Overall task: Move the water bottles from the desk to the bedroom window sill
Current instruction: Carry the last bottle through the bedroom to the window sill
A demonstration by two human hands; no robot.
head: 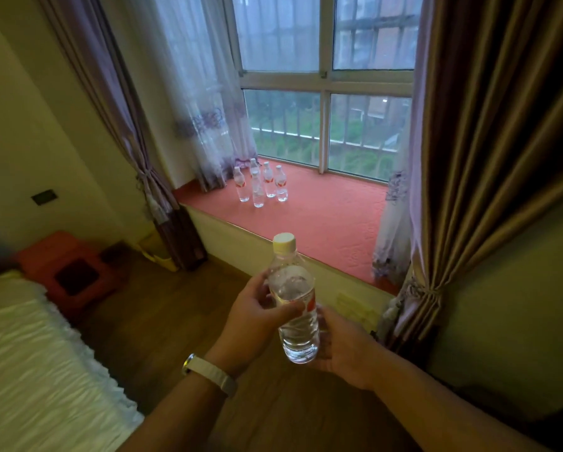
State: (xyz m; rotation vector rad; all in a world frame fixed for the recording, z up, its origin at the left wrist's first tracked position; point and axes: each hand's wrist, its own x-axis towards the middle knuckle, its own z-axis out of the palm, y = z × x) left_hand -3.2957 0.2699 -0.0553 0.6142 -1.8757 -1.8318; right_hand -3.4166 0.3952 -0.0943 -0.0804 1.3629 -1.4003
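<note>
Your left hand point(257, 309) grips the capped water bottle point(295, 316) at its label, and your right hand point(343, 349) wraps its lower body. Beyond both hands, five bottles point(261, 184) stand clustered on the red window sill point(325, 220), well apart from the held one.

1. A big glass window with a white frame point(325, 83) shows green trees and a brick building outside.
2. A thin white see-through curtain with purple flowers point(195, 93) hangs at the window's left side.
3. A thick purple cloth curtain point(110, 93) hangs further left, tied in the middle.
4. A thick brown shiny curtain point(488, 141) hangs on the right, tied low down.
5. An orange plastic stool with a dark square hole point(68, 272) stands on the brown wooden floor point(175, 305).
6. A white ruffled bed cover point(29, 353) lies just beside the stool.
7. A small dark switch plate point(44, 197) sits on the pale yellow wall point(29, 125).
</note>
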